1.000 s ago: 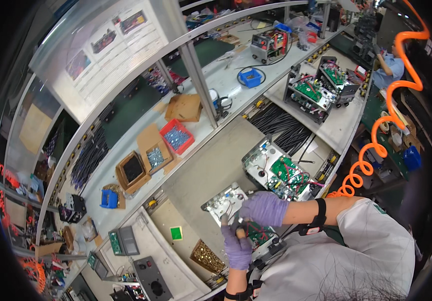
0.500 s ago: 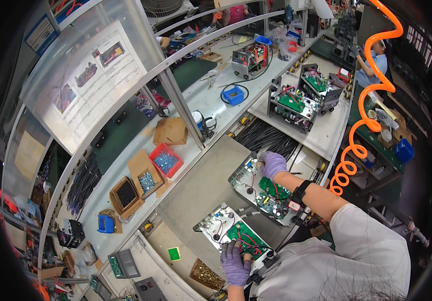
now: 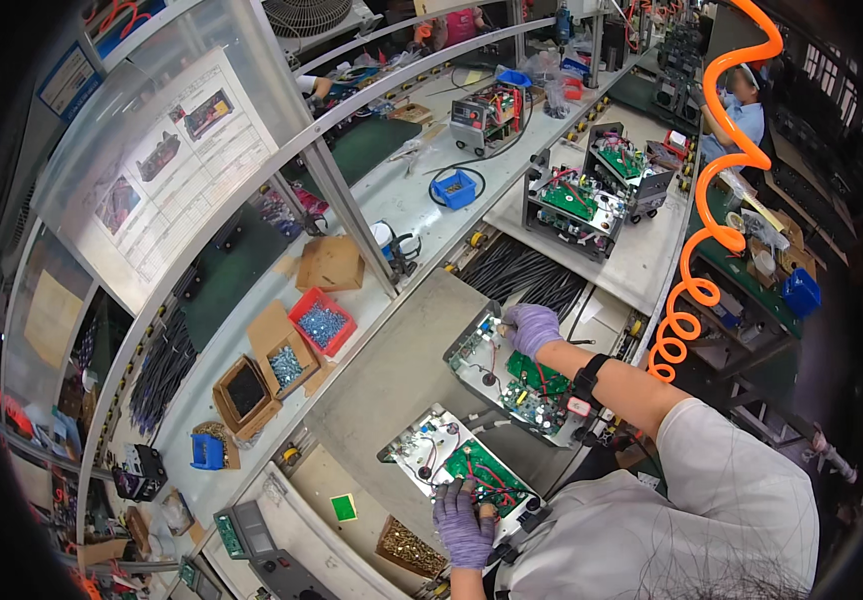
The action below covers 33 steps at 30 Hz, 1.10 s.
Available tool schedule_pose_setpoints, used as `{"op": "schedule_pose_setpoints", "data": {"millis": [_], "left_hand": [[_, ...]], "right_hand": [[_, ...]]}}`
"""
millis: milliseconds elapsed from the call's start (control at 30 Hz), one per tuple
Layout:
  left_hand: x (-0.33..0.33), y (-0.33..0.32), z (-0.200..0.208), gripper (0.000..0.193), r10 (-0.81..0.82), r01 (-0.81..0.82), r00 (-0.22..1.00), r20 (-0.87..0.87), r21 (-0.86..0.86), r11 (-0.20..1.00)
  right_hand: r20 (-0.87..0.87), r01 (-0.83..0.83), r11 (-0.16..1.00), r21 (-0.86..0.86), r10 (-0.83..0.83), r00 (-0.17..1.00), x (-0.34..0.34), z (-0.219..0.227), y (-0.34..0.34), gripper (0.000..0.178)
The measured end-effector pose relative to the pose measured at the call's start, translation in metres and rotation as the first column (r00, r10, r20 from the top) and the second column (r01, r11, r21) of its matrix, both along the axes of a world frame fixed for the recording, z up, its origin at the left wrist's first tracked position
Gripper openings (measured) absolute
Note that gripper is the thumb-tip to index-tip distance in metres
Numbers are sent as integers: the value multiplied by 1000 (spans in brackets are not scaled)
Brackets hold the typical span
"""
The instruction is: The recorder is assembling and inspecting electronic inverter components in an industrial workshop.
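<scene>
Two open metal chassis with green circuit boards and red wires lie side by side on the grey work surface. My left hand [image 3: 464,527], in a purple glove with bare fingertips, is curled over the lower edge of the near chassis [image 3: 416,455]. The fingers rest by its green board, and the thumb is bent apart from them. My right hand [image 3: 533,330], gloved the same way, closes on the top corner of the far chassis [image 3: 486,378]. Its fingertips are partly hidden. Dark cables [image 3: 526,275] lie in a bundle beyond that hand.
Screw boxes stand on the left shelf, among them a red bin [image 3: 322,321] and a blue bin [image 3: 208,451]. An orange coiled hose [image 3: 721,238] hangs at right. More open chassis [image 3: 576,200] sit farther up the line. A person [image 3: 741,115] works at far right.
The whole view has shifted slightly to the left. Both hands stay at the same places on the two chassis.
</scene>
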<state>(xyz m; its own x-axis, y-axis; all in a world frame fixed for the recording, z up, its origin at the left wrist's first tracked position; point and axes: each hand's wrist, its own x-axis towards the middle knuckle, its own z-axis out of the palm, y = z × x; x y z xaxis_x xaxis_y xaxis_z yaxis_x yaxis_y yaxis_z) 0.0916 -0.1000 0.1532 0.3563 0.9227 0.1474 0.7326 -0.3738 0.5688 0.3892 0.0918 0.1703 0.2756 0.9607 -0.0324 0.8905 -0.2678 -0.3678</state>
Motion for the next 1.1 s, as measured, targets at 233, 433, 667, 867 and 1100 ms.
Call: {"op": "schedule_pose_setpoints", "data": {"millis": [233,433,667,867,1100], "left_hand": [[-1,-1,1,44,-8,8,1000,9,17,1000],[-1,0,0,44,10,-10,1000,1,7,1000],[-2,-1,-3,44,8,-8,1000,-10,18,1000],[-4,-1,-1,44,15,-15,1000,8,9,1000],[-5,-2,-2,44,23,-23,1000,15,17,1000]], "right_hand": [[97,-237,966,99,228,969,12,11,14,45],[122,-589,805,-72,593,796,22,19,34,57],[163,-549,834,-61,551,819,15,18,33,45],[327,-335,942,12,313,892,-2,37,14,42],[275,23,904,-426,106,956,0,29,-14,25]]}}
